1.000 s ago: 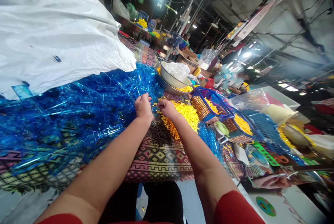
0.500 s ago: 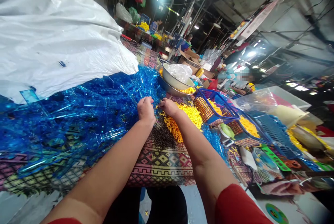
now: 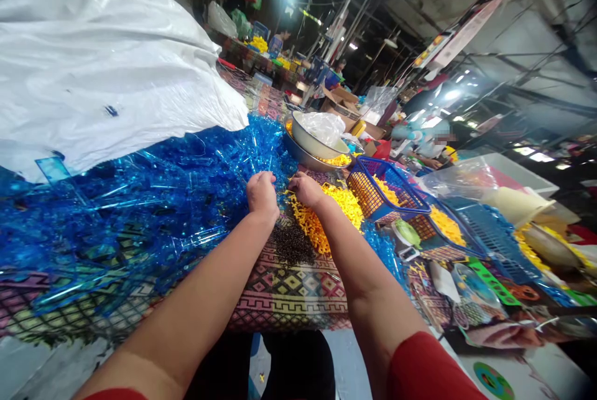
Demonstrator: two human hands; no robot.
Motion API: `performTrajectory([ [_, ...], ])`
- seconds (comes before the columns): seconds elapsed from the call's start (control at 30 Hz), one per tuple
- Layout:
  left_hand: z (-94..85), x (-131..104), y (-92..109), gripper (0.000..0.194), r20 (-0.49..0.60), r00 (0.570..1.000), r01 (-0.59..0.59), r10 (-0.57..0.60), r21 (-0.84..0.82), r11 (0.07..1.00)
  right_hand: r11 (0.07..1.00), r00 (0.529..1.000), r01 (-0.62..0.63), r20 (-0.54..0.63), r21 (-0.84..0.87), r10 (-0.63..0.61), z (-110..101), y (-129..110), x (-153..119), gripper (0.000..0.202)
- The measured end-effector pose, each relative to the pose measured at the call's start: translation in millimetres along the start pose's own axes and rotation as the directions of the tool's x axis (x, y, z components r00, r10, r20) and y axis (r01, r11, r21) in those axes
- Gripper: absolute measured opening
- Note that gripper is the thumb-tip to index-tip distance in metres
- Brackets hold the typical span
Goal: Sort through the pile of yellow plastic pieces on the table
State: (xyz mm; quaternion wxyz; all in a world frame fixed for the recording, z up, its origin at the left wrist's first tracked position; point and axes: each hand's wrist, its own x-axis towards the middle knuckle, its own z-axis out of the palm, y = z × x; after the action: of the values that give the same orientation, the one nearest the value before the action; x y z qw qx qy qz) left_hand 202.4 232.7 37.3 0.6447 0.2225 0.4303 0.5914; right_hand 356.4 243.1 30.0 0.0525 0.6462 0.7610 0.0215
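My left hand [image 3: 263,195] is closed at the right edge of a pile of clear blue plastic parts [image 3: 186,170]; whatever it grips is too small to make out. Just to its right, my right hand [image 3: 304,190] is pinched, with a tiny yellow bit showing at the fingertips. A narrow gap separates the two hands. Beside and under my right wrist lies a heap of small yellow pieces [image 3: 342,207]. Between my forearms, a mound of tiny dark pieces [image 3: 293,241] rests on the patterned cloth [image 3: 289,294].
A white sheet [image 3: 107,64] covers the back left. Stacked bowls [image 3: 319,142] stand beyond my hands. Blue baskets [image 3: 389,188] with yellow pieces, a green item [image 3: 407,233] and a blue tray [image 3: 489,238] fill the right side. Another person [image 3: 431,145] is in the background.
The yellow bit at my right fingertips now shows more clearly between the hands. My right hand has shifted very slightly right; my left hand has barely moved.
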Motion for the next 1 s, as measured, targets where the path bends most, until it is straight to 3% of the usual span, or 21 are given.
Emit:
performTrajectory([
  [0.33, -0.1, -1.7, 0.9, 0.015, 0.004, 1.000, -0.008, 0.008, 0.026, 1.000, 0.986, 0.999, 0.020, 0.050, -0.163, -0.012, -4.9, -8.1, -12.7, 0.025],
  [0.53, -0.3, -0.4, -0.8, 0.013, 0.010, 1.000, -0.004, 0.004, 0.011, 1.000, 0.966, 0.976, 0.202, 0.116, -0.164, -0.184, -10.6, -1.2, -22.6, 0.024],
  [0.7, -0.6, 0.1, -1.6, 0.013, 0.017, 1.000, -0.012, 0.012, 0.011, 1.000, 0.996, 1.000, 0.022, 0.021, -0.083, -0.020, -2.4, -10.4, -32.8, 0.023],
  [0.83, -0.7, -1.3, -0.2, 0.012, 0.017, 1.000, -0.019, 0.019, 0.025, 1.000, 0.989, 0.989, -0.147, -0.021, -0.035, 0.146, 5.6, -22.2, -33.0, 0.025],
  [1.0, -0.9, -1.6, 0.9, 0.013, 0.022, 1.000, -0.009, 0.009, 0.026, 1.000, 0.986, 0.987, -0.162, -0.025, -0.044, 0.161, 4.0, -23.2, -35.6, 0.021],
])
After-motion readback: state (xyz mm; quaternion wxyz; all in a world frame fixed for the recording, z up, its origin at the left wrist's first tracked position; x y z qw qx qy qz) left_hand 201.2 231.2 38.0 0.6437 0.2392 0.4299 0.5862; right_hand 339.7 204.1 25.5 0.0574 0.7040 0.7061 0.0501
